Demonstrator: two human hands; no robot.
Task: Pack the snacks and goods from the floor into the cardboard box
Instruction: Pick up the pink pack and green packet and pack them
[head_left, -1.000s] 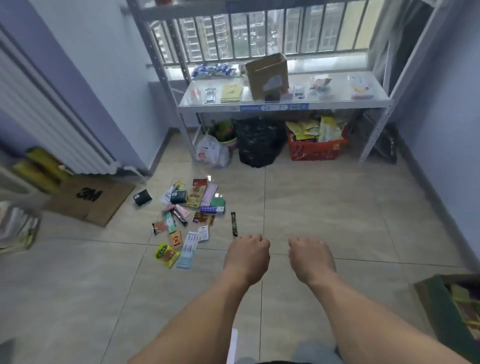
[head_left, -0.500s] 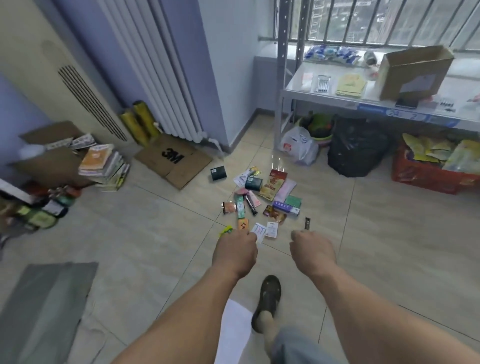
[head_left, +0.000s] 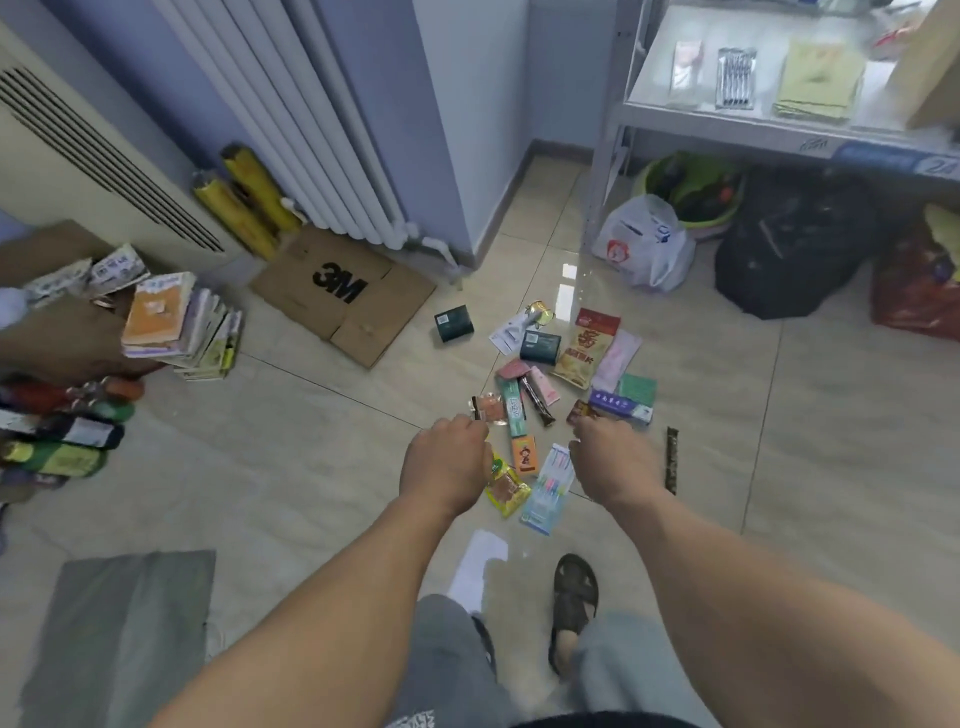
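Note:
Several snack packs and small goods lie scattered on the tiled floor ahead of me: a red and yellow chip bag (head_left: 586, 349), a dark green small box (head_left: 454, 323), a toothbrush pack (head_left: 548, 487), a yellow snack pack (head_left: 508, 488), a blue toothpaste box (head_left: 619, 408) and a dark stick pack (head_left: 671, 459). My left hand (head_left: 448, 467) and my right hand (head_left: 614, 459) hang above the near edge of the pile, both with curled fingers and nothing in them. A flattened 3M cardboard box (head_left: 343, 293) lies by the radiator.
A metal shelf (head_left: 779, 130) stands at the back right, with a white plastic bag (head_left: 644, 244), a black bag (head_left: 789, 254) and a red crate (head_left: 914, 291) under it. Stacked books (head_left: 176, 322) and bottles (head_left: 62, 421) sit at the left. My sandalled foot (head_left: 571, 603) is near the pile.
I have stepped closer and turned left; the pile now lies right under my hands. Both hands stayed curled and empty.

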